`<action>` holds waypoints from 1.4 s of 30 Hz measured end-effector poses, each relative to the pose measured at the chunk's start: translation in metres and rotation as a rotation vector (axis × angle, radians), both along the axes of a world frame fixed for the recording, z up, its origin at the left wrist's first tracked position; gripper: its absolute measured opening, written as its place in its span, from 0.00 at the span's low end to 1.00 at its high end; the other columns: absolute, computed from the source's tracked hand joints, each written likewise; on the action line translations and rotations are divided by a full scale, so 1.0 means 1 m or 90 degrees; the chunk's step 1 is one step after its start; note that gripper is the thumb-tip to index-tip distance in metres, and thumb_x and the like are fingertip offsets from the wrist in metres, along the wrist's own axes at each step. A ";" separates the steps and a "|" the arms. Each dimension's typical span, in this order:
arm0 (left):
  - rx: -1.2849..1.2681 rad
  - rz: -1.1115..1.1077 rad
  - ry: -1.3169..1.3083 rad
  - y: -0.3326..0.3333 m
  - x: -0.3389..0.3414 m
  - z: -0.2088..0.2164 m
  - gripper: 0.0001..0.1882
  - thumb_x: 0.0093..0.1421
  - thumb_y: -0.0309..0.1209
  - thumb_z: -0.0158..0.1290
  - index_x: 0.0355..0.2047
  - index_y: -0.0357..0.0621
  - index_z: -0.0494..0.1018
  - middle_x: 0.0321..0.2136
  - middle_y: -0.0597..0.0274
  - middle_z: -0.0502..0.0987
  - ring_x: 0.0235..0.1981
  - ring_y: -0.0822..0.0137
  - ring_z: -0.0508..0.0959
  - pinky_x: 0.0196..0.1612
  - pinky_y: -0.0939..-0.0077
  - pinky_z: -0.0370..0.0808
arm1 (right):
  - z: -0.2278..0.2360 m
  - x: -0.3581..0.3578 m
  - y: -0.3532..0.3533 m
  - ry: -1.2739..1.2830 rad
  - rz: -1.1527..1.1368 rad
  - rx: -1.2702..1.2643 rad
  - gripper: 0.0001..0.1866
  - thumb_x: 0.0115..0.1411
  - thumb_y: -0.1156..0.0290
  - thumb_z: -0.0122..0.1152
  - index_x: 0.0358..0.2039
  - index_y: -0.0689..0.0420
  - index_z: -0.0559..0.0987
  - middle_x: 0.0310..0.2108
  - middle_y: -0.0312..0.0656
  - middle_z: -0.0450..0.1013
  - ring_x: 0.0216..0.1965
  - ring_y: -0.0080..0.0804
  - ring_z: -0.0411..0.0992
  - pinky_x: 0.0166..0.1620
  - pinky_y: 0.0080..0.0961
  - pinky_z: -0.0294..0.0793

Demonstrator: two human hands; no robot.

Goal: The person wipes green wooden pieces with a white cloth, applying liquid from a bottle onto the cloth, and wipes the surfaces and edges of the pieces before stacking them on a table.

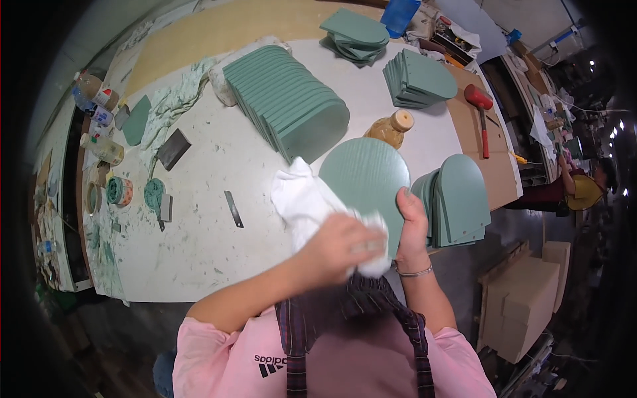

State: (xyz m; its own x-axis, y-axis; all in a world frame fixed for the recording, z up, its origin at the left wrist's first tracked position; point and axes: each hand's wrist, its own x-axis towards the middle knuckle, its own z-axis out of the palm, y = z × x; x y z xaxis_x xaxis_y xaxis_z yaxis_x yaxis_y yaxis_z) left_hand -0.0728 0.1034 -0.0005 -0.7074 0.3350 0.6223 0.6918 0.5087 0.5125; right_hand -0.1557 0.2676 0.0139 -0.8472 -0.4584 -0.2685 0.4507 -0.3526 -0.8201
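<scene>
My left hand [342,242], blurred by motion, is closed on a white cloth [302,196] and presses it against the lower left part of a green round-ended panel [365,176]. My right hand [413,222] grips that panel by its right edge, thumb on the face, and holds it tilted up in front of me. Just beyond the panel stands a bottle of yellowish liquid [390,129], partly hidden by it. A leaning stack of similar green panels [458,199] is right of my right hand. Farther back leans a long row of them [285,99].
More green panels lie at the back in a pile [355,33] and a stack [418,78]. A red mallet [481,119] rests at right. On the left are a steel scraper blade [233,209], a dark block [174,149], a putty tub [119,190] and bottles [103,149]. Cardboard boxes [524,298] stand below right.
</scene>
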 end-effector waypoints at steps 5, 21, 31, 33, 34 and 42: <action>0.072 0.187 -0.110 -0.037 0.023 -0.003 0.13 0.45 0.26 0.59 0.35 0.44 0.79 0.33 0.60 0.81 0.29 0.59 0.77 0.34 0.69 0.71 | 0.011 -0.008 0.006 0.134 0.010 0.012 0.22 0.71 0.61 0.45 0.53 0.69 0.72 0.46 0.49 0.76 0.44 0.35 0.77 0.49 0.27 0.76; 0.048 0.263 -0.258 -0.017 -0.010 0.035 0.21 0.44 0.31 0.66 0.40 0.42 0.76 0.50 0.59 0.74 0.46 0.56 0.76 0.46 0.65 0.75 | 0.015 0.005 -0.010 0.004 0.065 0.050 0.20 0.70 0.65 0.48 0.53 0.71 0.71 0.48 0.50 0.75 0.46 0.35 0.77 0.50 0.29 0.77; 0.043 0.258 -0.340 -0.021 -0.012 0.029 0.25 0.43 0.35 0.69 0.41 0.41 0.75 0.46 0.62 0.74 0.48 0.57 0.76 0.45 0.64 0.75 | 0.014 0.007 -0.016 -0.035 0.038 0.046 0.17 0.68 0.67 0.49 0.49 0.68 0.74 0.42 0.44 0.76 0.40 0.28 0.76 0.43 0.24 0.77; 0.056 0.251 -0.349 -0.017 -0.011 0.036 0.24 0.43 0.33 0.68 0.41 0.41 0.75 0.46 0.62 0.74 0.49 0.57 0.75 0.45 0.64 0.75 | 0.015 0.007 -0.015 -0.031 0.035 0.054 0.17 0.68 0.67 0.49 0.49 0.68 0.74 0.42 0.44 0.76 0.40 0.28 0.76 0.43 0.24 0.76; 0.067 0.245 -0.359 -0.016 -0.011 0.038 0.24 0.44 0.32 0.67 0.42 0.41 0.74 0.46 0.62 0.74 0.49 0.57 0.75 0.45 0.64 0.75 | 0.015 0.007 -0.015 -0.025 0.034 0.061 0.17 0.68 0.68 0.49 0.49 0.68 0.74 0.43 0.44 0.76 0.40 0.28 0.76 0.44 0.24 0.76; 0.070 0.239 -0.373 -0.017 -0.010 0.031 0.22 0.46 0.30 0.65 0.43 0.42 0.74 0.46 0.62 0.73 0.50 0.58 0.74 0.46 0.66 0.74 | 0.016 0.009 -0.018 -0.023 0.030 0.063 0.17 0.68 0.68 0.49 0.49 0.68 0.75 0.43 0.44 0.76 0.41 0.28 0.76 0.45 0.24 0.75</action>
State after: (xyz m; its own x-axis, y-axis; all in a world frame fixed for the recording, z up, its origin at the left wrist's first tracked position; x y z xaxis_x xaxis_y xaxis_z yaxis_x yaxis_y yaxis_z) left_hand -0.0830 0.0868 0.0302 -0.9920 -0.0405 0.1199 0.0740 0.5830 0.8091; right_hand -0.1471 0.2500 0.0294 -0.8139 -0.4676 -0.3448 0.4953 -0.2481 -0.8326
